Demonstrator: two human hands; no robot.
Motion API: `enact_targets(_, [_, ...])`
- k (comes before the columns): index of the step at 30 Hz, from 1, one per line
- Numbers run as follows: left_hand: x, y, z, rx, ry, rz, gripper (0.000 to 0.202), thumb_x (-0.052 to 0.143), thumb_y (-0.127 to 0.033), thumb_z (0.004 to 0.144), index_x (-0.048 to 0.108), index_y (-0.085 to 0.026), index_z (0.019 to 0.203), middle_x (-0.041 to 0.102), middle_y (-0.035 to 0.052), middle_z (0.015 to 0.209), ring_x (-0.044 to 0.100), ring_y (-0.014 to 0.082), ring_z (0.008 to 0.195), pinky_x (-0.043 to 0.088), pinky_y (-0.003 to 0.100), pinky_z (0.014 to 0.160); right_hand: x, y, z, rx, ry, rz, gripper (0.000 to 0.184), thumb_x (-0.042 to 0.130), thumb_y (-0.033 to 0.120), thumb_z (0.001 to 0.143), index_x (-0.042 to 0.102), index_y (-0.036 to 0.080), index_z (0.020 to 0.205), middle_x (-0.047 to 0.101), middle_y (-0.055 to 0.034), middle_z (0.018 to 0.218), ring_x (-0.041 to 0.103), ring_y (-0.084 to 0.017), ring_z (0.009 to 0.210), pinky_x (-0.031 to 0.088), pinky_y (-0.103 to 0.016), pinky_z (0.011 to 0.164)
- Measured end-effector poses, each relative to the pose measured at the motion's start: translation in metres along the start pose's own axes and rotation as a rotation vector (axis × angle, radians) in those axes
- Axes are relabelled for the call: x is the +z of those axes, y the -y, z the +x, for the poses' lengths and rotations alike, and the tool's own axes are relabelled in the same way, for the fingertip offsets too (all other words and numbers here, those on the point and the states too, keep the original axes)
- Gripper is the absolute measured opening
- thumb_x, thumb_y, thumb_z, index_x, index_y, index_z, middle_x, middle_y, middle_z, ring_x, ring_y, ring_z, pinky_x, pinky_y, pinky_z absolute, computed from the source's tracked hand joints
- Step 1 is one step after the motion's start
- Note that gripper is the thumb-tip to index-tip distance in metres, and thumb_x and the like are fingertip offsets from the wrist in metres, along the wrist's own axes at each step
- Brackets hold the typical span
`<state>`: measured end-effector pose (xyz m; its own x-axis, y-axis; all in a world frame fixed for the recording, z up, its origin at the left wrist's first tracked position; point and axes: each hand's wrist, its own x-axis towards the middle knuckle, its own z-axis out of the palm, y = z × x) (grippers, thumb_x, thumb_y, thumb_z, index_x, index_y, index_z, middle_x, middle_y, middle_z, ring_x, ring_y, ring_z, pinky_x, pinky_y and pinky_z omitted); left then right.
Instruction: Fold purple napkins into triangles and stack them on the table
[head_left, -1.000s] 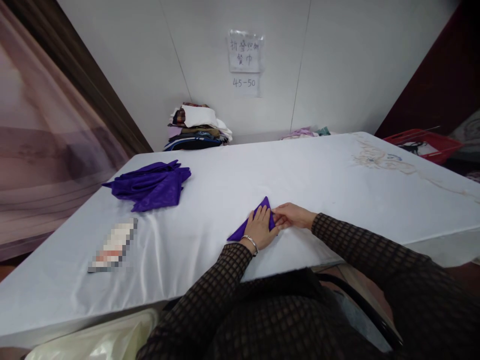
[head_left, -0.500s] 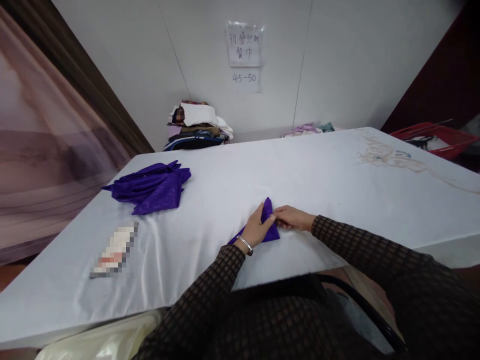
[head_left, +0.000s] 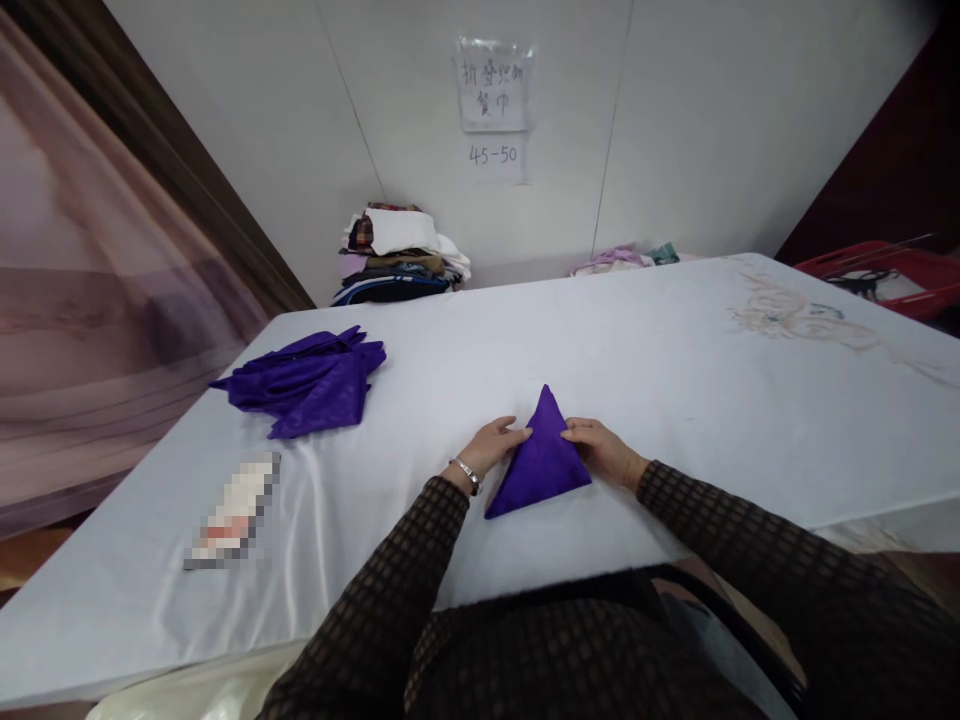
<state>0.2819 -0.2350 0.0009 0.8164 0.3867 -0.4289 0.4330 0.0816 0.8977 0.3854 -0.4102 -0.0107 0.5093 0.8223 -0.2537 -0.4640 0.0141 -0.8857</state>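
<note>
A purple cloth napkin (head_left: 541,460), folded into a triangle, is between my two hands with its point toward the wall. My left hand (head_left: 489,446) grips its left edge; the thumb lies on the cloth and the index finger sticks out. At the right edge, my right hand (head_left: 604,448) pinches the fabric, thumb on top and the other fingers partly hidden. Farther left on the table is a loose heap of purple napkins (head_left: 315,385).
A white satin cloth covers the table (head_left: 420,370). A blurred flat item (head_left: 234,512) lies at the left. Folded clothes (head_left: 401,255) are stacked by the wall, with pink and green cloth (head_left: 619,260) farther right. A red basket (head_left: 892,275) stands at the far right.
My left hand has moved off the front of the napkin to its left edge. The napkin now shows as a full, smooth triangle. My right hand has shifted slightly right.
</note>
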Motion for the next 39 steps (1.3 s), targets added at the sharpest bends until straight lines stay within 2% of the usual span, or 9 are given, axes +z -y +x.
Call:
enact_targets(5, [0.004, 0.000, 0.000, 0.029, 0.224, -0.319, 0.059, 0.078, -0.036, 0.064, 0.062, -0.013, 0.116, 0.071, 0.0111, 0.102, 0.066, 0.0219, 0.091, 0.048, 0.035, 0.085, 0.002, 0.001, 0.005, -0.019, -0.013, 0.046, 0.025, 0.069, 0.029, 0.066, 0.046, 0.020, 0.060, 0.044, 0.0052, 0.055, 0.042, -0.011, 0.052, 0.035, -0.025, 0.052])
enact_targets(7, [0.010, 0.004, 0.004, 0.080, 0.259, -0.403, 0.051, 0.079, -0.035, 0.062, 0.067, -0.013, 0.107, 0.072, 0.0103, 0.097, 0.066, 0.0210, 0.088, 0.048, 0.035, 0.087, 0.001, 0.001, 0.008, -0.020, -0.022, 0.067, 0.024, 0.069, 0.028, 0.066, 0.047, 0.020, 0.060, 0.044, 0.0054, 0.055, 0.042, -0.010, 0.051, 0.035, -0.024, 0.051])
enact_targets(12, [0.023, 0.018, 0.018, 0.146, 0.057, -0.510, 0.043, 0.081, -0.030, 0.055, 0.068, -0.014, 0.093, 0.073, 0.0041, 0.082, 0.066, 0.0164, 0.074, 0.049, 0.035, 0.083, 0.000, -0.003, 0.014, 0.008, -0.073, 0.085, 0.019, 0.071, 0.027, 0.065, 0.053, 0.019, 0.065, 0.053, 0.0046, 0.058, 0.048, -0.010, 0.052, 0.037, -0.023, 0.052])
enact_targets(15, [0.025, 0.023, 0.023, 0.187, -0.010, -0.509, 0.044, 0.080, -0.031, 0.056, 0.068, -0.015, 0.094, 0.073, 0.0036, 0.081, 0.066, 0.0171, 0.075, 0.050, 0.035, 0.082, 0.000, -0.004, 0.018, 0.014, -0.064, 0.121, 0.019, 0.072, 0.025, 0.065, 0.061, 0.019, 0.079, 0.062, 0.0020, 0.068, 0.057, -0.013, 0.060, 0.043, -0.025, 0.059])
enact_targets(18, [0.025, 0.025, 0.024, 0.226, -0.005, -0.499, 0.043, 0.078, -0.032, 0.059, 0.067, -0.015, 0.096, 0.073, 0.0035, 0.083, 0.066, 0.0177, 0.076, 0.050, 0.034, 0.081, 0.002, -0.002, 0.023, 0.018, -0.022, 0.125, 0.034, 0.071, 0.027, 0.069, 0.062, 0.021, 0.101, 0.069, -0.0015, 0.084, 0.063, -0.016, 0.073, 0.047, -0.028, 0.070])
enact_targets(21, [0.023, 0.026, 0.024, 0.237, 0.034, -0.504, 0.042, 0.077, -0.033, 0.060, 0.067, -0.016, 0.097, 0.073, 0.0041, 0.086, 0.067, 0.0182, 0.080, 0.049, 0.034, 0.083, 0.003, 0.000, 0.029, 0.024, -0.006, 0.106, 0.041, 0.070, 0.031, 0.073, 0.061, 0.022, 0.112, 0.070, -0.0031, 0.093, 0.064, -0.015, 0.077, 0.048, -0.028, 0.074])
enact_targets(28, [0.019, 0.028, 0.026, 0.232, 0.103, -0.505, 0.042, 0.078, -0.032, 0.061, 0.067, -0.015, 0.098, 0.073, 0.0058, 0.088, 0.067, 0.0175, 0.077, 0.050, 0.031, 0.077, -0.002, -0.001, 0.036, 0.059, 0.072, 0.089, 0.038, 0.072, 0.029, 0.075, 0.065, 0.017, 0.111, 0.072, -0.0054, 0.091, 0.064, -0.013, 0.072, 0.047, -0.026, 0.073])
enact_targets(34, [0.017, 0.025, 0.024, 0.218, 0.124, -0.461, 0.054, 0.077, -0.032, 0.064, 0.062, -0.017, 0.115, 0.072, 0.0073, 0.101, 0.067, 0.0193, 0.085, 0.051, 0.032, 0.079, -0.003, -0.006, 0.037, 0.014, 0.091, 0.059, 0.037, 0.071, 0.026, 0.075, 0.065, 0.019, 0.111, 0.071, -0.0045, 0.093, 0.064, -0.013, 0.076, 0.047, -0.027, 0.075])
enact_targets(39, [0.018, 0.026, 0.023, 0.275, 0.116, -0.411, 0.042, 0.073, -0.035, 0.070, 0.066, -0.017, 0.107, 0.073, 0.0054, 0.096, 0.066, 0.0180, 0.083, 0.051, 0.029, 0.078, -0.001, -0.006, 0.037, -0.018, 0.084, 0.010, 0.033, 0.072, 0.027, 0.074, 0.067, 0.018, 0.106, 0.071, -0.0031, 0.088, 0.063, -0.013, 0.074, 0.046, -0.027, 0.073])
